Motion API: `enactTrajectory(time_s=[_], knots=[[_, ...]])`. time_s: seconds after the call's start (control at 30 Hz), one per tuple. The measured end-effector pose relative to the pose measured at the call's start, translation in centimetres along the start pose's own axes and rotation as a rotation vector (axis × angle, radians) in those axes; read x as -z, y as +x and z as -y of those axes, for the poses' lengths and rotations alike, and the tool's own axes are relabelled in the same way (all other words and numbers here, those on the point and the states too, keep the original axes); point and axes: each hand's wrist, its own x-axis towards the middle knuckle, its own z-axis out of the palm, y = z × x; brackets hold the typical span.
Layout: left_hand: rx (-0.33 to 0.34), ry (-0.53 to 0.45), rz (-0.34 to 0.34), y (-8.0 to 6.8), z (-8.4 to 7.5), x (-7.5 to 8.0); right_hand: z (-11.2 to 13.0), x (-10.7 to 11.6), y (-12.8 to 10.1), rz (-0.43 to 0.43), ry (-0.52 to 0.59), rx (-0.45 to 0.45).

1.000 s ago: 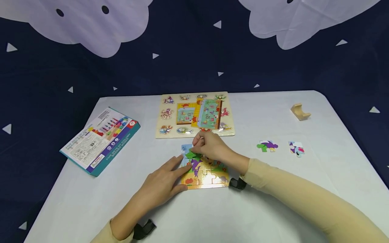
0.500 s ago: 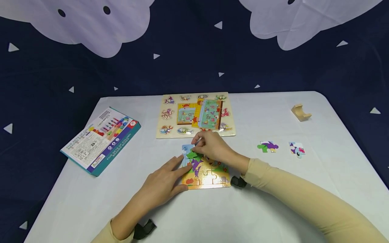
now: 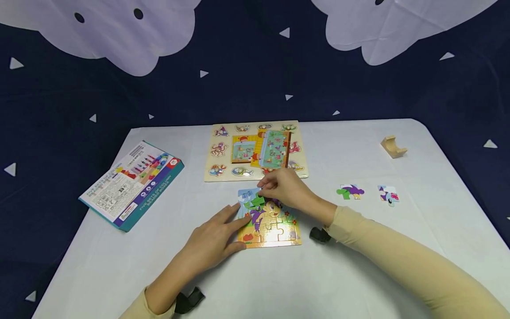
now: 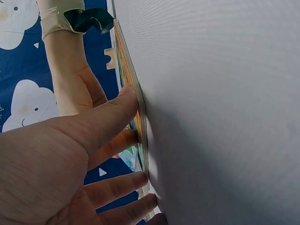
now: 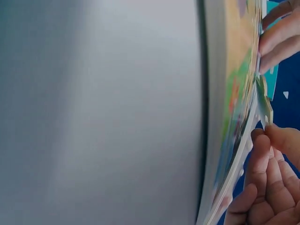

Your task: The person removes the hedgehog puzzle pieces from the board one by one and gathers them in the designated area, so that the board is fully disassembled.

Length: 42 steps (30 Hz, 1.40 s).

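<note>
Mostly built already, the puzzle (image 3: pixel 269 226) lies near the tabletop's (image 3: pixel 358 274) front edge. Its far edge looks unfinished, and two loose pieces (image 3: pixel 350 192) wait toward the right edge. Left hand (image 3: pixel 213 241) presses flat, fingers straight, steadying it; right hand (image 3: pixel 288 190) pinches a green piece (image 3: pixel 256 201) over the far-left corner.

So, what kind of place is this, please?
Probably a play or craft corner set up for recording, though that is a guess. A white table holds a jigsaw puzzle, a wooden peg puzzle board and a toy box, before a dark blue backdrop with cloud shapes.
</note>
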Motion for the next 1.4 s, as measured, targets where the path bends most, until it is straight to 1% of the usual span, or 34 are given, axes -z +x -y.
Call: enactTrajectory(time_s=[0.2,0.37,0.47,0.73,1.07,1.2,1.4], knots=[[-0.001,0.001,0.0,0.0,0.0,0.0,-1.1,1.2,-0.4,-0.002,0.02,0.012],[0.002,0.0,0.004,0.1,0.0,0.0,-1.8,2.5,-0.9,-0.021,0.028,0.031],[0.002,0.001,0.002,0.1,0.0,0.0,-2.2,3.3,-1.4,-0.037,0.026,0.022],[0.007,0.003,-0.005,0.2,-0.1,0.0,-4.0,5.8,-2.9,-0.076,-0.043,-0.003],[0.008,0.007,-0.006,0.2,-0.2,0.0,-6.9,9.1,-4.9,-0.107,-0.154,-0.065],[0.011,0.012,-0.006,0.1,-0.2,0.0,-7.9,9.7,-5.4,-0.099,-0.182,-0.075],[0.011,0.013,-0.004,0.1,-0.2,0.0,-8.6,10.1,-5.9,-0.078,-0.184,-0.072]])
